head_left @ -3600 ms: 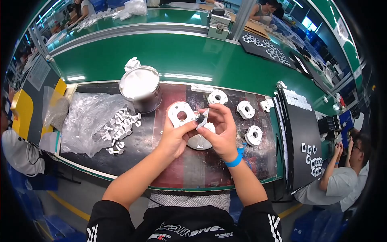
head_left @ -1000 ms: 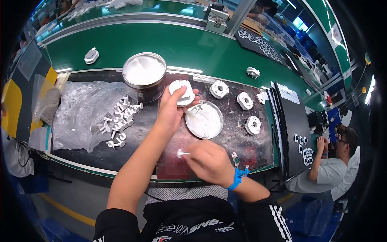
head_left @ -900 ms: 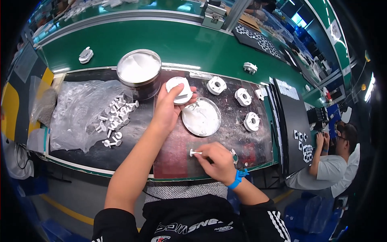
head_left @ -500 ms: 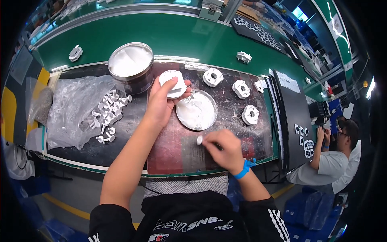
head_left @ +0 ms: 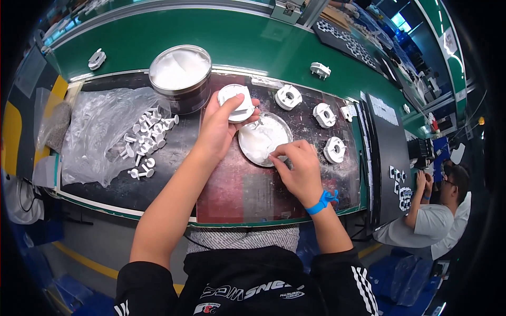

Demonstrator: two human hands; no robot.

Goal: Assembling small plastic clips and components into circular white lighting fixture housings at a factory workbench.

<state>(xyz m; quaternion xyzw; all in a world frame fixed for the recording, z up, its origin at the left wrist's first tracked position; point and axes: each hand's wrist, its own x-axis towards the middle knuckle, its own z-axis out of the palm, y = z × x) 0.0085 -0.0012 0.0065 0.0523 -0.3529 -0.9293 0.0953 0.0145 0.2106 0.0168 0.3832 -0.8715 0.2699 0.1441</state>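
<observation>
My left hand is closed around a round white plastic part, thumb across its top, above the far left of a shallow round dish. White paste lies in that dish. At the dish's near right rim, my right hand pinches a small white pin with a flat round head. The pin is now mostly hidden by the fingertips at the paste. To the right sit three white ring-shaped parts: a far one, a middle one and a near one.
A large tin of white paste stands behind my left hand. Loose white pins spill from a clear plastic bag at left. Black boards stand upright at right. A co-worker sits beyond them.
My right hand has moved forward with the pin, from the near tabletop to the dish's rim. The left hand still holds the round part. The whole view has shifted slightly.
</observation>
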